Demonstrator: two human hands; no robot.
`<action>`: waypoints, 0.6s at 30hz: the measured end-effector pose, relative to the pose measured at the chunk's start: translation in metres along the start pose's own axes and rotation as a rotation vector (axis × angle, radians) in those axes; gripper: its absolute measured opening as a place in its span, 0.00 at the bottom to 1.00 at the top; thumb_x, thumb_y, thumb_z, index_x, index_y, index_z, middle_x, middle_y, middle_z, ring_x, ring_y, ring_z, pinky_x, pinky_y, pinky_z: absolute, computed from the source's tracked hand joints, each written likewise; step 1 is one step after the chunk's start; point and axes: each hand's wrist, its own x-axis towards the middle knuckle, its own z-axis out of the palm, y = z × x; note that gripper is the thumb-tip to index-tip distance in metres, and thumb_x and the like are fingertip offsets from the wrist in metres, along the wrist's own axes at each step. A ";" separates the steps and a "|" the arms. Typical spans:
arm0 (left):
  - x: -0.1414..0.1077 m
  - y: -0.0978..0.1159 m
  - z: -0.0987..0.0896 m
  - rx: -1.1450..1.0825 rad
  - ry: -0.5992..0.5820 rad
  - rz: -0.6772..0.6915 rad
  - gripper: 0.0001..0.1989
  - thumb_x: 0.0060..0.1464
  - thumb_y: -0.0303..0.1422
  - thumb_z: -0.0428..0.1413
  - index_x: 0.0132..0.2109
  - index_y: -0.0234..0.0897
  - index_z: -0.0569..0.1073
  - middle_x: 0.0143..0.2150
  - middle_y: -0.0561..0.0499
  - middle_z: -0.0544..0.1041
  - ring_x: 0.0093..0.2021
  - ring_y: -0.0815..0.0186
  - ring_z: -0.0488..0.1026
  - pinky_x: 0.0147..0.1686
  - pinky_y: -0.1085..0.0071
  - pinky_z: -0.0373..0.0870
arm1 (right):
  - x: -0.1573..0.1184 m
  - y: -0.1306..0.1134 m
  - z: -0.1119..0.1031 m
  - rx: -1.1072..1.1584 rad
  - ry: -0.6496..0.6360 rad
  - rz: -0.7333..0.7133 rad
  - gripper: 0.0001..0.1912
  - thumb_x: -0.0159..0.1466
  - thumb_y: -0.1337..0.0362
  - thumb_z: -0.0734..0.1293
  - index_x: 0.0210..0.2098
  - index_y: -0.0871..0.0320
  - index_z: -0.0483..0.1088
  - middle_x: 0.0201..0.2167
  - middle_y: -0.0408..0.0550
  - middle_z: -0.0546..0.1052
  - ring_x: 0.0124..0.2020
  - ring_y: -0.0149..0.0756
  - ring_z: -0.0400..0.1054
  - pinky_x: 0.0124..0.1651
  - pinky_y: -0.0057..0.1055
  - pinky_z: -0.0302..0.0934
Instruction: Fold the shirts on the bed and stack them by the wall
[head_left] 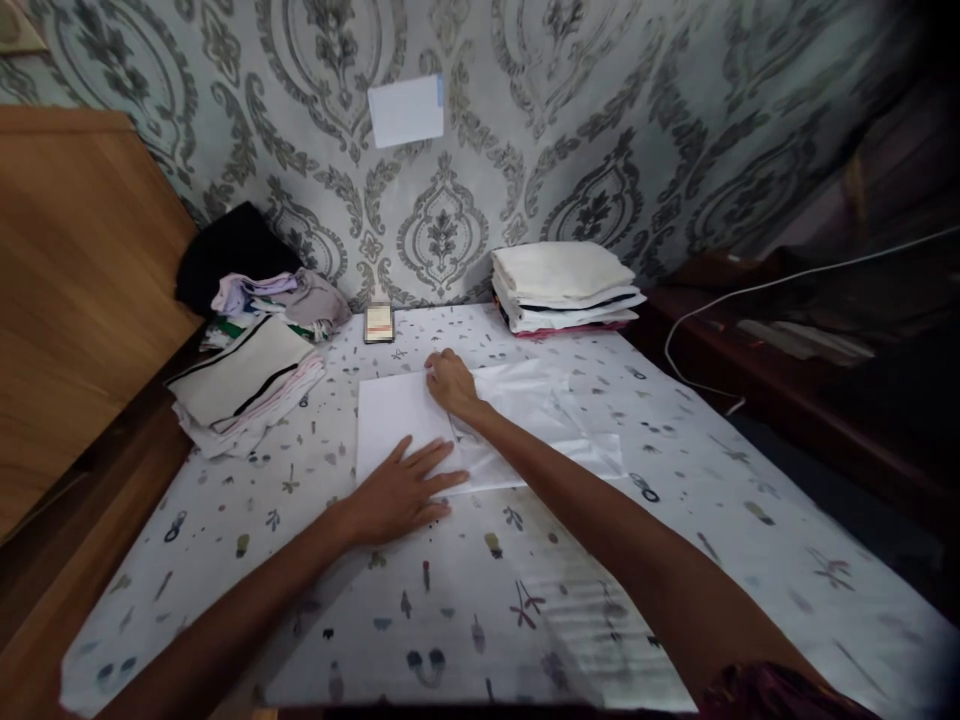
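White fabric lies in front of you: a thin white cloth (pixel 555 410), creased and slightly glossy on its right side, spread low on the patterned sheet (pixel 480 640). Its left part is a smoother, flatter white panel (pixel 390 415); whether that is the same piece or a separate layer, you cannot tell from here.

Your left hand (pixel 405 490) rests palm down across the near edge of the panel, fingers straight and fanned apart, holding nothing. That spread seems meant to press the layer flat and stop it sliding. Your right hand (pixel 450 382) reaches to the far edge, its fingers curled inward; whether they pinch the fabric or merely lean on it cannot be told, since the knuckles cover the tips. With one hand at the near edge and one at the far, the panel appears steadied from both sides.

The folded stack (pixel 562 285) sits by the wall at the far right, apart from the cloth, probably so the middle is left for your hands. At the left lie a striped folded cloth (pixel 240 375) and, behind it, a loose heap of clothes (pixel 277 300). A small phone-like object (pixel 379 323) lies flat near the wall, beyond your reaching fingers.
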 end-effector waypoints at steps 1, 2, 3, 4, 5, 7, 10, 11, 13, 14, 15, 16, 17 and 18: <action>-0.002 0.001 -0.003 -0.029 -0.004 0.007 0.26 0.69 0.48 0.40 0.70 0.50 0.58 0.75 0.46 0.49 0.75 0.59 0.43 0.71 0.49 0.37 | -0.005 -0.004 -0.001 -0.023 0.002 -0.036 0.17 0.64 0.72 0.58 0.49 0.60 0.72 0.55 0.59 0.70 0.56 0.48 0.64 0.58 0.42 0.60; -0.004 0.002 -0.006 -0.065 -0.009 0.013 0.26 0.68 0.48 0.41 0.69 0.50 0.58 0.75 0.47 0.50 0.74 0.59 0.44 0.71 0.49 0.37 | -0.011 -0.008 -0.002 -0.044 0.003 -0.080 0.18 0.66 0.71 0.58 0.51 0.61 0.72 0.58 0.60 0.69 0.59 0.48 0.62 0.61 0.43 0.57; -0.006 0.003 -0.008 -0.110 -0.012 0.015 0.26 0.68 0.48 0.42 0.69 0.51 0.60 0.74 0.48 0.52 0.74 0.60 0.46 0.71 0.49 0.36 | -0.017 -0.011 -0.001 -0.061 0.001 -0.124 0.19 0.67 0.70 0.57 0.53 0.62 0.71 0.61 0.61 0.67 0.62 0.48 0.59 0.63 0.44 0.54; -0.009 0.004 -0.010 -0.162 -0.006 0.006 0.25 0.67 0.48 0.43 0.67 0.51 0.62 0.73 0.48 0.55 0.74 0.60 0.48 0.71 0.50 0.37 | -0.024 -0.014 0.002 -0.073 -0.009 -0.160 0.20 0.68 0.69 0.56 0.56 0.63 0.69 0.64 0.62 0.64 0.65 0.48 0.57 0.66 0.44 0.51; -0.012 0.003 -0.011 -0.218 0.018 -0.020 0.23 0.67 0.47 0.44 0.65 0.51 0.65 0.72 0.49 0.59 0.73 0.60 0.51 0.71 0.51 0.37 | -0.031 -0.016 0.005 -0.077 -0.029 -0.185 0.21 0.69 0.68 0.56 0.59 0.64 0.67 0.67 0.62 0.62 0.67 0.47 0.54 0.67 0.45 0.48; -0.020 -0.002 -0.009 -0.326 0.163 -0.143 0.20 0.66 0.45 0.46 0.59 0.50 0.72 0.68 0.48 0.66 0.70 0.59 0.57 0.71 0.51 0.43 | -0.044 -0.017 0.013 -0.083 -0.084 -0.210 0.23 0.71 0.65 0.56 0.62 0.66 0.63 0.69 0.64 0.59 0.70 0.48 0.50 0.69 0.46 0.44; -0.032 -0.023 -0.007 -0.487 0.561 -0.465 0.16 0.62 0.44 0.51 0.52 0.44 0.75 0.63 0.43 0.70 0.67 0.55 0.62 0.67 0.52 0.57 | -0.055 -0.016 0.022 -0.077 -0.148 -0.191 0.25 0.71 0.62 0.56 0.64 0.68 0.61 0.69 0.66 0.58 0.72 0.48 0.47 0.70 0.48 0.42; -0.034 -0.031 -0.008 -0.574 0.675 -0.578 0.16 0.59 0.43 0.54 0.50 0.42 0.74 0.61 0.41 0.70 0.65 0.54 0.63 0.64 0.52 0.61 | -0.056 -0.015 0.023 -0.072 -0.151 -0.181 0.25 0.71 0.62 0.56 0.64 0.67 0.61 0.69 0.65 0.58 0.72 0.47 0.46 0.70 0.48 0.42; -0.036 -0.045 -0.013 -0.820 0.808 -0.768 0.16 0.55 0.41 0.57 0.48 0.40 0.72 0.56 0.42 0.73 0.61 0.54 0.68 0.57 0.55 0.70 | -0.056 -0.014 0.022 -0.053 -0.151 -0.167 0.24 0.71 0.62 0.55 0.64 0.64 0.61 0.70 0.63 0.57 0.72 0.45 0.46 0.70 0.47 0.41; -0.035 -0.050 -0.018 -0.958 0.840 -0.838 0.16 0.53 0.40 0.59 0.47 0.40 0.71 0.53 0.43 0.74 0.59 0.54 0.70 0.52 0.57 0.73 | -0.054 -0.014 0.021 -0.037 -0.153 -0.162 0.24 0.71 0.61 0.55 0.64 0.63 0.61 0.70 0.62 0.57 0.72 0.45 0.45 0.70 0.46 0.41; -0.034 -0.054 -0.023 -1.084 0.857 -0.896 0.16 0.52 0.39 0.60 0.46 0.39 0.71 0.51 0.43 0.75 0.55 0.56 0.73 0.47 0.60 0.76 | -0.053 -0.014 0.020 -0.013 -0.157 -0.155 0.25 0.71 0.62 0.55 0.65 0.63 0.61 0.70 0.62 0.57 0.72 0.45 0.45 0.71 0.47 0.41; -0.033 -0.057 -0.028 -1.192 0.853 -0.944 0.16 0.50 0.38 0.61 0.44 0.39 0.71 0.47 0.44 0.76 0.50 0.58 0.75 0.42 0.63 0.77 | -0.051 -0.014 0.019 0.018 -0.164 -0.142 0.25 0.71 0.62 0.55 0.65 0.64 0.60 0.70 0.62 0.57 0.72 0.45 0.45 0.71 0.47 0.40; -0.031 -0.058 -0.033 -1.280 0.823 -0.976 0.16 0.48 0.37 0.63 0.43 0.38 0.71 0.44 0.45 0.77 0.44 0.60 0.77 0.36 0.66 0.77 | -0.049 -0.013 0.017 0.059 -0.171 -0.122 0.26 0.71 0.62 0.55 0.65 0.66 0.60 0.70 0.63 0.57 0.72 0.46 0.45 0.71 0.47 0.40; -0.029 -0.058 -0.037 -1.345 0.764 -0.997 0.16 0.47 0.37 0.65 0.41 0.37 0.71 0.39 0.47 0.77 0.38 0.63 0.77 0.31 0.70 0.75 | -0.047 -0.013 0.016 0.119 -0.170 -0.095 0.26 0.71 0.62 0.56 0.65 0.67 0.60 0.69 0.64 0.58 0.72 0.46 0.46 0.71 0.46 0.40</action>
